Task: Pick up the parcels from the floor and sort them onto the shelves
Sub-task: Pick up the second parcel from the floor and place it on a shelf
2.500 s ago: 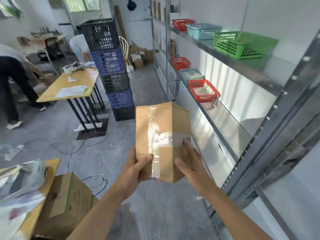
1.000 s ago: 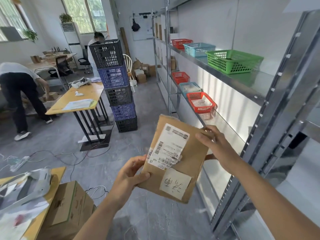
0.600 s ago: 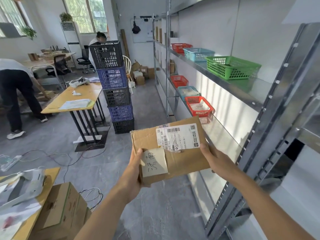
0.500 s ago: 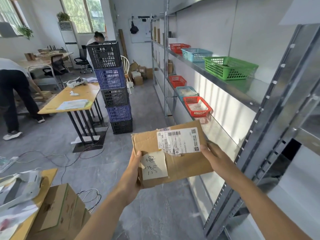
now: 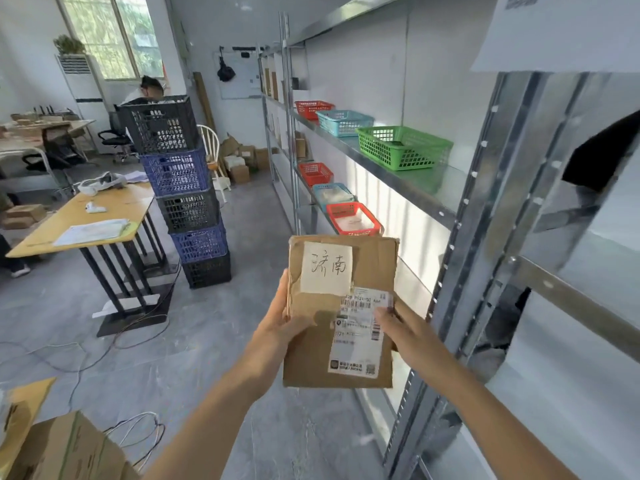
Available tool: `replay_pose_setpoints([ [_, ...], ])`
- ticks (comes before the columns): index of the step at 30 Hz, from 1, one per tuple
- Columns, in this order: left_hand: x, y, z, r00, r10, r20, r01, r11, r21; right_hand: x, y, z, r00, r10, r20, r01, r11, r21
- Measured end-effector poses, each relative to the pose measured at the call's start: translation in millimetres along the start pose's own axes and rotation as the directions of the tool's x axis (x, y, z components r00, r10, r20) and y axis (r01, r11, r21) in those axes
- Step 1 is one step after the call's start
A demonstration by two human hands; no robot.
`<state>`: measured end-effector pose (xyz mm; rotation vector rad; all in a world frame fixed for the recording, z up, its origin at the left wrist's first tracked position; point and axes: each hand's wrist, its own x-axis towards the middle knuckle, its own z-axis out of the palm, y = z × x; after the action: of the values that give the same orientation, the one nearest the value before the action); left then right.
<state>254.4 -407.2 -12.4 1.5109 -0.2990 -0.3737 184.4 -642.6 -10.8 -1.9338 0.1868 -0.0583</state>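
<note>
Status: 1 parcel [image 5: 341,311] is off the floor and in my hands, face up in front of my chest, just left of the shelving upright [image 5: 485,258]. It has not reached a shelf. I judge the current step to be label reading. The handwritten note [image 5: 326,268] sits at the parcel's top edge and the printed shipping label [image 5: 360,336] runs down its lower right. Placement is still open.

Shelving right of the parcel carries baskets on 2 levels. The upper shelf [image 5: 415,183] holds a green basket [image 5: 403,147], with a blue and a red basket beyond it. On the lower level, a red basket [image 5: 353,219] lies just beyond the parcel's top edge and holds something pale. The next basket back also looks loaded, so some sorting seems done. I cannot tell which basket matches this parcel.

Remaining stock: the floor near the parcel shows only cables. A cardboard box [image 5: 65,452] sits at lower left, well apart from the parcel. I cannot tell whether it counts as a parcel to sort.

Hands:
1. Left hand [image 5: 282,330]: closed on the parcel's left edge, thumb across the front face, fingers hidden behind.
2. Right hand [image 5: 403,329]: closed on the right edge, thumb tip resting on the shipping label, fingers behind.

Both hands clamp the same parcel, which is tilted slightly away from me.
</note>
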Motion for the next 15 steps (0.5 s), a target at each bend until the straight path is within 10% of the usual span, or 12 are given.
replay_pose_setpoints([
  [10,14.9,-2.8,13.3,0.998,-0.036,0.054,0.038,0.999,-0.026,-29.6,-0.6,-24.1,0.969,-0.046,-0.243,0.066,0.995,0.077],
  [15,13.9,7.5,20.0,0.951,-0.037,0.306,0.053,0.998,-0.045,-66.6,-14.1,-15.6,0.93,-0.008,-0.367,0.061,0.989,0.131],
])
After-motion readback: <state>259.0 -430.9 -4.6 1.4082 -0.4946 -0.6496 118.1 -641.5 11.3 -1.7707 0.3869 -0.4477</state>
